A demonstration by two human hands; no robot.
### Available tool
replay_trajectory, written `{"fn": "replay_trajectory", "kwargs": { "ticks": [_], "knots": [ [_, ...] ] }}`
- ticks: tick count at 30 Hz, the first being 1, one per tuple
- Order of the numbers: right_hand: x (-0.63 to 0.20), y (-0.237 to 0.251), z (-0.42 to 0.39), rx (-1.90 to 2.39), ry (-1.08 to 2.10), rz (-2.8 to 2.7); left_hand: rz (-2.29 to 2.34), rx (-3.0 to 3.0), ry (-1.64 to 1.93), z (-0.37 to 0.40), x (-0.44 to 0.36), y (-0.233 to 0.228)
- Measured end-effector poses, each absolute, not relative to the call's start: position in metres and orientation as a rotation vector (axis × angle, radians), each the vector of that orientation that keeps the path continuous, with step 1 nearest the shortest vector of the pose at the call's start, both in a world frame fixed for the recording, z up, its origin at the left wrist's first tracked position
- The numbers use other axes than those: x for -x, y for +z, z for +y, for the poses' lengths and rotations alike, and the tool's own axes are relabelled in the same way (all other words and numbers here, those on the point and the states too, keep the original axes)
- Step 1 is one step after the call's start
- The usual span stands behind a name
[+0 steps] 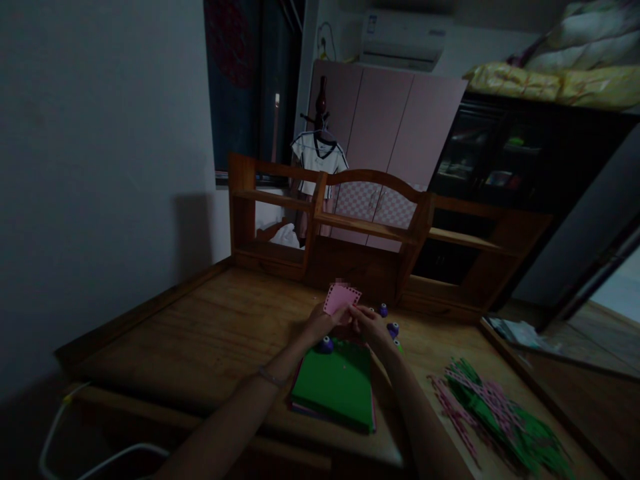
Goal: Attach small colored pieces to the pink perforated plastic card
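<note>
While your left hand [320,321] and right hand [367,321] pinch the pink card [341,297] above the green sheets [334,383] near the surface's far edge, you're mid-inspection; next, steady it.

Card [341,297] held up between left hand [320,322] and right hand [369,324], above paper stack [334,385] on desk [200,333]. Punches [327,344] at stack's far edge and just right of hands. Strips [495,410] piled right of stack, well apart. Shelf [370,227] at desk's back, behind hands. Shirt [320,155] hanging behind shelf.
</note>
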State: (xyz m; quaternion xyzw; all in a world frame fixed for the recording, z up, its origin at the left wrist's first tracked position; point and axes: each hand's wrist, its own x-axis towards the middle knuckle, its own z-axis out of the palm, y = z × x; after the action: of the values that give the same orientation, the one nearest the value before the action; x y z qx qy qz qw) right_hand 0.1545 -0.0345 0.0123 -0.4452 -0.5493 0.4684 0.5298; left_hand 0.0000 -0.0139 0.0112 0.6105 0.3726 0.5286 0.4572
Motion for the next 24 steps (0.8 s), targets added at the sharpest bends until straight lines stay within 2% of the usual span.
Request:
{"fn": "replay_trajectory", "kwargs": {
  "ticks": [24],
  "knots": [
    [-0.152, 0.022, -0.045, 1.099, 1.12, -1.264, 0.853, -1.614, 1.341, -0.013, -0.003, 0.012]
  ]
}}
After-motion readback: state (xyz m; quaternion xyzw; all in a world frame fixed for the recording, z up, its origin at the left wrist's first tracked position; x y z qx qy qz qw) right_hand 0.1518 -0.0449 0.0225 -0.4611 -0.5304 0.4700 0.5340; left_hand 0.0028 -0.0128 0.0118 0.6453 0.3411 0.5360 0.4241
